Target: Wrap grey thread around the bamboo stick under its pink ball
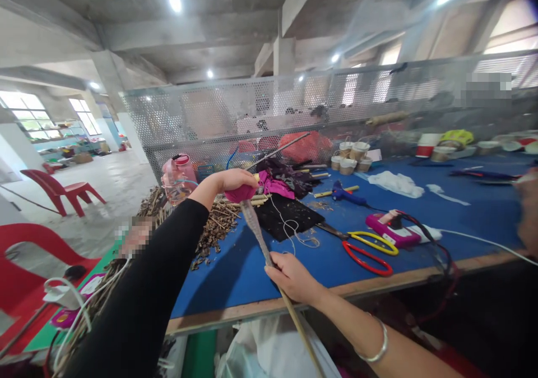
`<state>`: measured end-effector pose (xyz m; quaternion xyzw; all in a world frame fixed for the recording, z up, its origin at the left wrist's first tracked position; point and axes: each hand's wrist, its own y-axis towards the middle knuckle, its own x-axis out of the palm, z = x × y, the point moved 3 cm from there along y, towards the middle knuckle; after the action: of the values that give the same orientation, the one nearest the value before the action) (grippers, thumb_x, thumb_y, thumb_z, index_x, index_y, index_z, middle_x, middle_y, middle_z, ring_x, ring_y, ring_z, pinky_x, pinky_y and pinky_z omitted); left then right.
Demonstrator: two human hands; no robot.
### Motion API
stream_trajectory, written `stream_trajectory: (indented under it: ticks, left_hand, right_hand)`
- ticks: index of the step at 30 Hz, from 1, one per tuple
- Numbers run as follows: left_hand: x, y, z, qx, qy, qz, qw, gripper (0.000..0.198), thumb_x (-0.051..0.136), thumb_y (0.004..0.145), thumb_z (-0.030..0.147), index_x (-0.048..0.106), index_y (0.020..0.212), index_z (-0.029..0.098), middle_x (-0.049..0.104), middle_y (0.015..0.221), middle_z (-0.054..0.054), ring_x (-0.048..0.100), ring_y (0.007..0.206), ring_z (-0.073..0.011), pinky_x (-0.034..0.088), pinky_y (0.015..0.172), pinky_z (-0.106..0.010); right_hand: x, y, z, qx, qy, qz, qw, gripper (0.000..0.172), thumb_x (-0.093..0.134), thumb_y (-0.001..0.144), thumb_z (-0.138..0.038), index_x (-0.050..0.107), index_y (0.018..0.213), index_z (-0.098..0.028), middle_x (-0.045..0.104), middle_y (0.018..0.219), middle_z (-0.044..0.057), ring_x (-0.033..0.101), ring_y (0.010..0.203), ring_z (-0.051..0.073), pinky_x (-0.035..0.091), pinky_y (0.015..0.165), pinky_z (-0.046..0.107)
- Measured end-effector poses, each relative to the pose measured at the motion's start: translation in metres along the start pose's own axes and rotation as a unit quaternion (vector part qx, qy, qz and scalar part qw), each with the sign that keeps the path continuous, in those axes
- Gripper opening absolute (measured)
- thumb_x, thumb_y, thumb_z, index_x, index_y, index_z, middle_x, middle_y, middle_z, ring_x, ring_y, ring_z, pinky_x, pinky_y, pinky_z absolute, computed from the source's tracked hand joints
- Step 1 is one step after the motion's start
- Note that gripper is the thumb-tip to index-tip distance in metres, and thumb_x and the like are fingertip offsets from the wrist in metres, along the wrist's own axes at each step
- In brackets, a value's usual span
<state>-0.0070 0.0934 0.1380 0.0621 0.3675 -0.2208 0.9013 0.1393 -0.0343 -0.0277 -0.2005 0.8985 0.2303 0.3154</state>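
Note:
My left hand (pixel 236 180), in a black sleeve, reaches out over the blue table (pixel 235 277) and is closed around a magenta ball of material (pixel 240 193) at the top of a long thin stick (pixel 294 316). A grey, glittery wrapped section (pixel 254 226) covers the stick just below the ball. My right hand (pixel 292 277), with a silver bangle on the wrist, grips the stick lower down, near the table's front edge. The stick slants from upper left down to lower right. A thin white thread (pixel 290 229) trails across a black cloth (pixel 288 215) beside it.
Red and yellow scissors (pixel 370 249), a blue glue gun (pixel 347 194), a pink device with cables (pixel 393 229), white cloth (pixel 395 183) and small tubs (pixel 351 158) lie on the table. Dried twigs (pixel 210 226) and a pink jug (pixel 179 179) sit at left. A perforated metal screen (pixel 294 109) backs the table; red chairs (pixel 63 190) stand left.

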Motion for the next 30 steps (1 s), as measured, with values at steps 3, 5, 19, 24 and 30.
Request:
stream_trajectory:
  ticks: [3, 5, 19, 24, 30]
  left_hand:
    - [0.005, 0.002, -0.004, 0.022, 0.036, 0.142, 0.989, 0.028, 0.057, 0.069, 0.040, 0.067, 0.063, 0.015, 0.060, 0.057, -0.003, 0.051, 0.056, -0.0140, 0.038, 0.056, -0.026]
    - [0.011, 0.001, -0.012, 0.041, 0.051, 0.292, 0.954, 0.034, 0.051, 0.074, 0.042, 0.065, 0.058, 0.015, 0.060, 0.057, -0.004, 0.054, 0.063, -0.0164, 0.039, 0.062, -0.027]
    - [0.147, 0.005, -0.034, -0.023, -0.598, 0.201, 0.776, 0.038, 0.060, 0.070, 0.053, 0.044, 0.078, 0.020, 0.027, 0.047, 0.011, 0.020, 0.032, -0.0014, 0.013, 0.032, -0.014]
    - [0.135, 0.003, -0.034, -0.027, -0.633, 0.101, 0.767, 0.042, 0.057, 0.070, 0.058, 0.043, 0.070, 0.018, 0.030, 0.046, 0.010, 0.024, 0.033, -0.0021, 0.018, 0.033, -0.015]
    - [0.125, -0.007, -0.043, -0.040, -0.601, 0.110, 0.791, 0.049, 0.043, 0.076, 0.064, 0.051, 0.088, 0.018, 0.056, 0.074, -0.003, 0.055, 0.057, -0.0115, 0.045, 0.054, -0.025]
  right_hand:
    - [0.001, 0.002, 0.003, 0.011, 0.026, 0.005, 1.000, 0.021, 0.039, 0.083, -0.025, 0.039, 0.063, -0.018, 0.037, 0.054, -0.005, 0.034, 0.051, 0.009, 0.025, 0.051, 0.022]
    - [0.002, 0.004, 0.005, 0.022, 0.050, 0.005, 0.999, 0.021, 0.039, 0.082, -0.025, 0.039, 0.062, -0.018, 0.036, 0.055, -0.004, 0.033, 0.053, 0.009, 0.025, 0.051, 0.022]
    - [-0.006, 0.012, 0.013, 0.049, 0.150, 0.051, 0.986, 0.021, 0.043, 0.082, -0.030, 0.040, 0.065, -0.018, 0.034, 0.059, -0.004, 0.031, 0.057, 0.010, 0.028, 0.054, 0.022]
    - [-0.006, 0.010, 0.013, 0.063, 0.165, 0.049, 0.983, 0.022, 0.046, 0.080, -0.033, 0.042, 0.066, -0.018, 0.034, 0.055, -0.005, 0.031, 0.053, 0.009, 0.027, 0.051, 0.022]
    - [-0.052, 0.063, 0.019, 0.095, 0.214, 0.109, 0.966, 0.024, 0.049, 0.076, -0.039, 0.052, 0.069, -0.016, 0.045, 0.053, -0.003, 0.039, 0.047, 0.010, 0.031, 0.047, 0.022]
